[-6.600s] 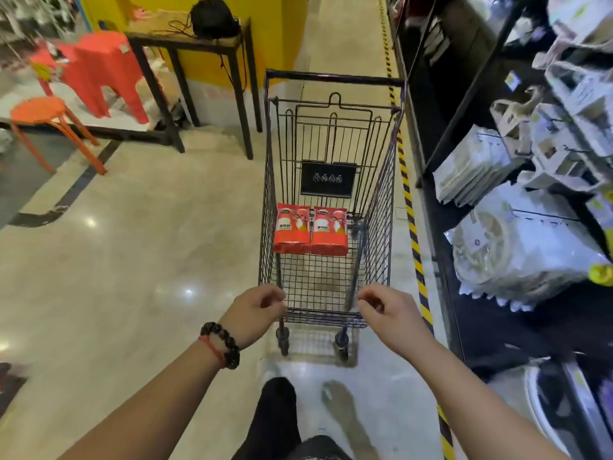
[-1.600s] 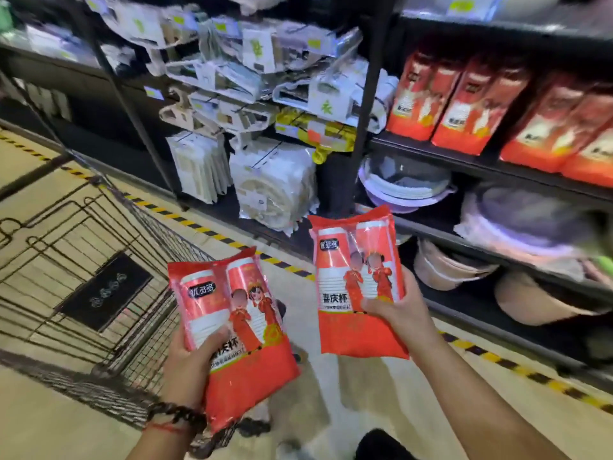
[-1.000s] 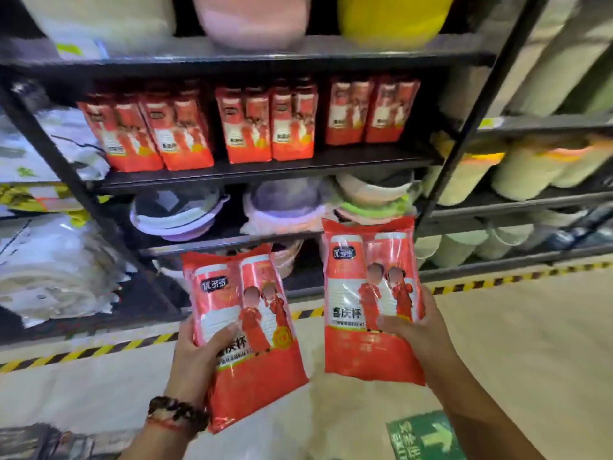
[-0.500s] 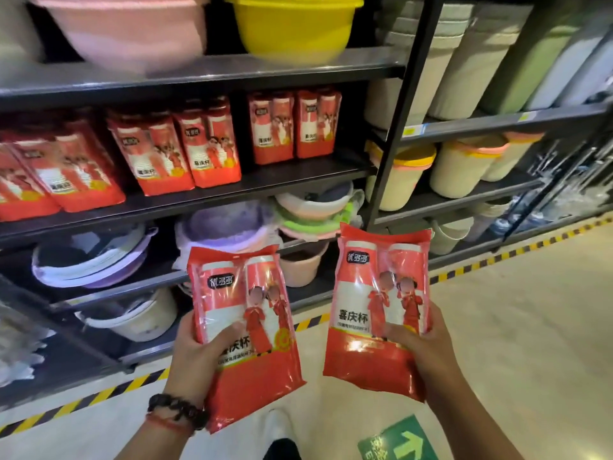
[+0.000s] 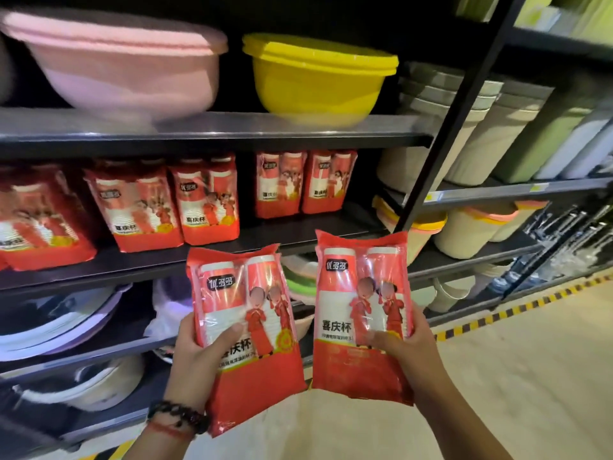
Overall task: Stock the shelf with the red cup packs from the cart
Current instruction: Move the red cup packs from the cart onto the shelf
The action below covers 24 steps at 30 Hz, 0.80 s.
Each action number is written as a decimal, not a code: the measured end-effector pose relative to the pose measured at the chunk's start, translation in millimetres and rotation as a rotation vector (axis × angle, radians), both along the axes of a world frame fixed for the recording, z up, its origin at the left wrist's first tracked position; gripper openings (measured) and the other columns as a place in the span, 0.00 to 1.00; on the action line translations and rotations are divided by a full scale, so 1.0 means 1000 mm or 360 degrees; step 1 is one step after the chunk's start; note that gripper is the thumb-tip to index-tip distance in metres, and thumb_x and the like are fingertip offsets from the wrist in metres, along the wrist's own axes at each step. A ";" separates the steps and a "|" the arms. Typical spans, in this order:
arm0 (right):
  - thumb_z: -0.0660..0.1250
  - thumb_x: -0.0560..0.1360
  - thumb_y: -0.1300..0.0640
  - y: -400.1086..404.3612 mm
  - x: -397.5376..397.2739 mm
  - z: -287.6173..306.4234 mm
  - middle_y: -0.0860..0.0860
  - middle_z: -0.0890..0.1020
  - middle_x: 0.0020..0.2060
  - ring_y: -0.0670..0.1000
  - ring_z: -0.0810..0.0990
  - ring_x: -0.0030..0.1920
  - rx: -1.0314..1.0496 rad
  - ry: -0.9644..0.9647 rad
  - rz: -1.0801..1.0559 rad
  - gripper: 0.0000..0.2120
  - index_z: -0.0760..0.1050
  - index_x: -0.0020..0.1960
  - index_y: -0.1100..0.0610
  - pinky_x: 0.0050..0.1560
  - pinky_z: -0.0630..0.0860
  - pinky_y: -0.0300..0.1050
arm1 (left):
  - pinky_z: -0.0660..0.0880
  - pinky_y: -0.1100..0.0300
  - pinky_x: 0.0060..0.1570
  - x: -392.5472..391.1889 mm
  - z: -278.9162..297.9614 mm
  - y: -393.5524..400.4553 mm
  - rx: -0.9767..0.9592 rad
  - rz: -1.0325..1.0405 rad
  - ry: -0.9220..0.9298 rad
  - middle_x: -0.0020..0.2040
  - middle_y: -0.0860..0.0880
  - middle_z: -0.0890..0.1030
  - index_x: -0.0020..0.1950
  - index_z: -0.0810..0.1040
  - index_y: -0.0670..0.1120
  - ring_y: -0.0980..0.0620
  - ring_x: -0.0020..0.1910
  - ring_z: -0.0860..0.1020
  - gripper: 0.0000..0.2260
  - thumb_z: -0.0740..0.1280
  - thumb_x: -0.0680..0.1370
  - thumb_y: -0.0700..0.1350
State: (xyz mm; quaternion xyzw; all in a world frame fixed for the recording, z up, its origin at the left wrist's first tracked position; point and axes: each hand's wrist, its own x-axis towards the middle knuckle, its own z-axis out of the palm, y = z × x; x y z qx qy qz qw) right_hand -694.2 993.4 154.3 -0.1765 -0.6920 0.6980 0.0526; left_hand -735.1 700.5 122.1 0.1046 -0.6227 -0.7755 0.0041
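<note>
Hands gripped one pack each, left hand (image 5: 195, 356) on left pack (image 5: 247, 330), right hand (image 5: 403, 343) on right pack (image 5: 360, 313); both upright below the shelf (image 5: 272, 232).

1. The left hand (image 5: 195, 356), lower centre of the frame, is raised with its thumb pressed across the front of what it grips; a dark bead bracelet (image 5: 179, 418) circles the wrist.
2. The right hand (image 5: 408, 346), lower right of centre, grips likewise, bare forearm running to the bottom edge.
</note>
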 end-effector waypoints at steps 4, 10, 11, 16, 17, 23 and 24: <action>0.81 0.59 0.58 -0.004 -0.032 0.006 0.48 0.86 0.51 0.52 0.86 0.49 -0.0006 0.0060 0.0077 0.35 0.72 0.62 0.45 0.42 0.84 0.49 | 0.79 0.49 0.47 -0.039 0.001 0.000 -0.0044 0.0006 0.0017 0.52 0.47 0.84 0.57 0.75 0.52 0.45 0.51 0.83 0.22 0.80 0.67 0.46; 0.80 0.54 0.56 0.014 -0.077 0.003 0.48 0.86 0.49 0.52 0.86 0.48 -0.0009 0.0092 0.0010 0.37 0.73 0.61 0.47 0.40 0.83 0.46 | 0.79 0.42 0.53 -0.090 -0.001 0.008 -0.0043 -0.0030 -0.0005 0.54 0.47 0.83 0.63 0.73 0.51 0.44 0.52 0.83 0.36 0.83 0.58 0.54; 0.80 0.54 0.55 0.020 -0.085 0.001 0.48 0.86 0.49 0.52 0.86 0.48 -0.0012 0.0096 -0.0008 0.38 0.73 0.62 0.47 0.41 0.83 0.47 | 0.79 0.41 0.54 -0.099 -0.001 0.012 -0.0060 -0.0023 -0.0013 0.55 0.47 0.83 0.64 0.73 0.50 0.44 0.52 0.83 0.38 0.82 0.57 0.56; 0.82 0.51 0.49 0.052 -0.134 -0.009 0.48 0.86 0.51 0.52 0.86 0.49 -0.0030 0.0102 -0.0088 0.42 0.73 0.64 0.47 0.46 0.84 0.54 | 0.78 0.43 0.55 -0.148 0.002 0.034 -0.0085 -0.0022 0.0024 0.55 0.48 0.83 0.60 0.74 0.54 0.45 0.54 0.83 0.31 0.82 0.60 0.51; 0.82 0.51 0.49 0.062 -0.147 -0.012 0.49 0.86 0.51 0.53 0.86 0.49 -0.0051 0.0089 -0.0093 0.42 0.74 0.64 0.48 0.47 0.84 0.57 | 0.78 0.43 0.55 -0.161 0.003 0.041 -0.0105 -0.0018 0.0045 0.55 0.48 0.83 0.60 0.74 0.55 0.45 0.54 0.83 0.34 0.82 0.58 0.55; 0.83 0.50 0.47 0.113 -0.217 -0.028 0.51 0.86 0.50 0.56 0.86 0.49 -0.0078 0.0039 -0.0113 0.40 0.75 0.61 0.50 0.51 0.82 0.62 | 0.77 0.44 0.56 -0.230 0.014 0.080 -0.0138 0.0016 0.0163 0.57 0.49 0.84 0.68 0.71 0.53 0.46 0.56 0.82 0.48 0.83 0.50 0.60; 0.83 0.49 0.46 0.121 -0.230 -0.030 0.51 0.86 0.50 0.57 0.86 0.49 -0.0073 0.0054 -0.0087 0.41 0.75 0.61 0.49 0.51 0.82 0.63 | 0.77 0.43 0.57 -0.243 0.014 0.086 -0.0132 0.0013 0.0178 0.57 0.47 0.84 0.67 0.72 0.52 0.45 0.56 0.82 0.49 0.83 0.49 0.61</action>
